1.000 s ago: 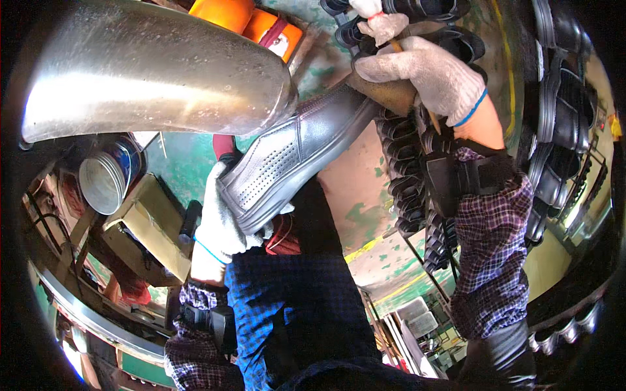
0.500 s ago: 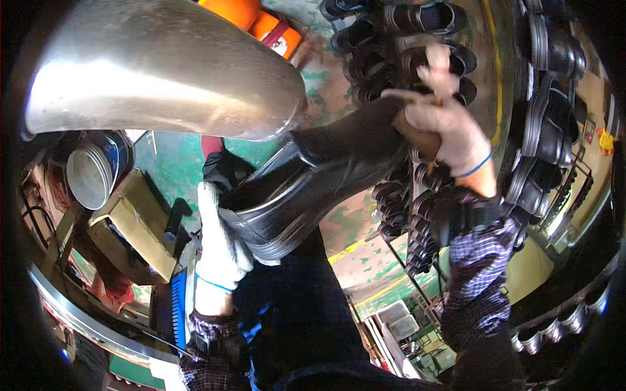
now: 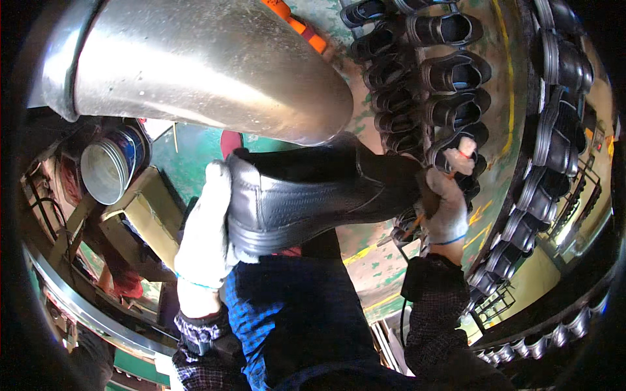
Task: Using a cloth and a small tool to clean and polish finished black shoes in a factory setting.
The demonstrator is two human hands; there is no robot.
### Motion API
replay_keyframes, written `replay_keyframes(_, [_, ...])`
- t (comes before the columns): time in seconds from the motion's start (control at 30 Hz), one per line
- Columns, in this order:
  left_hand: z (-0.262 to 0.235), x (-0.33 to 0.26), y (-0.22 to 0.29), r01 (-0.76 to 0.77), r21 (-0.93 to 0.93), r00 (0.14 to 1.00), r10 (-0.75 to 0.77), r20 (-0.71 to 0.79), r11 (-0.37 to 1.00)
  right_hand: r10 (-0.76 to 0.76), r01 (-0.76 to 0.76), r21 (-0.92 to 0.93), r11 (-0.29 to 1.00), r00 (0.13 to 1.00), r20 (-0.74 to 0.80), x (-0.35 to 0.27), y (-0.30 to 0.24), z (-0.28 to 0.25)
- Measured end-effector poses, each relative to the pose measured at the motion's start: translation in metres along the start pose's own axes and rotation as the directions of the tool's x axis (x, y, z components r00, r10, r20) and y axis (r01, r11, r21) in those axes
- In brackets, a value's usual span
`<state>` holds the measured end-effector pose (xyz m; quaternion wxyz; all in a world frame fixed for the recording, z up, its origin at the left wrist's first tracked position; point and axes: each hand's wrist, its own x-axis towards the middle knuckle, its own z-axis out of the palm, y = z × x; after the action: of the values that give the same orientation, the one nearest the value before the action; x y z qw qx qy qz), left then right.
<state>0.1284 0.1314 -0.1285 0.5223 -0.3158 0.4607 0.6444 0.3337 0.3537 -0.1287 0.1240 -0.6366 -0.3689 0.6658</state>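
shoe [image 3: 313, 199] swung level since before | left hand [image 3: 205, 228] clasps heel | right hand [image 3: 447, 202] closed on toe, brush

The black shoe [image 3: 306, 199] now lies almost flat on its side; before, it tilted with its sole facing up. The left hand [image 3: 205, 228] now cups its heel end, and the right hand [image 3: 447, 205] is lower, at its other end

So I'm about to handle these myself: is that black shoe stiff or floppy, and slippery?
The black shoe likely stays fairly stiff: held at both ends, it doesn't sag. Its glossy upper may be slippery, though the gloved left hand and right hand grip it.
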Motion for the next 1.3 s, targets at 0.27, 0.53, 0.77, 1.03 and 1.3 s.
replay_keyframes(0.27, [-0.06, 0.038, -0.045, -0.162, 0.699, 0.977, 0.211, 0.016, 0.697, -0.043, 0.007, 0.099, 0.995, 0.932, 0.359, 0.042, -0.011, 0.009])
replay_keyframes(0.53, [-0.038, 0.066, -0.016, -0.447, 0.352, 0.892, 0.381, 0.243, 0.822, -0.078, -0.18, 0.331, 0.926, 0.767, 0.636, 0.154, 0.028, 0.059])
replay_keyframes(0.77, [-0.024, 0.046, -0.049, -0.324, 0.164, 0.897, 0.248, 0.366, 0.932, -0.101, -0.115, 0.387, 0.915, 0.863, 0.495, 0.145, 0.036, 0.01])
replay_keyframes(1.03, [0.021, -0.089, -0.042, -0.176, 0.127, 0.928, 0.121, 0.351, 0.976, 0.025, -0.058, 0.341, 0.938, 0.995, 0.099, -0.006, 0.026, -0.101])
replay_keyframes(1.3, [0.033, -0.217, -0.005, -0.34, 0.142, 0.8, 0.206, 0.564, 0.93, -0.235, 0.067, 0.522, 0.85, 0.936, 0.262, -0.206, -0.07, -0.08])
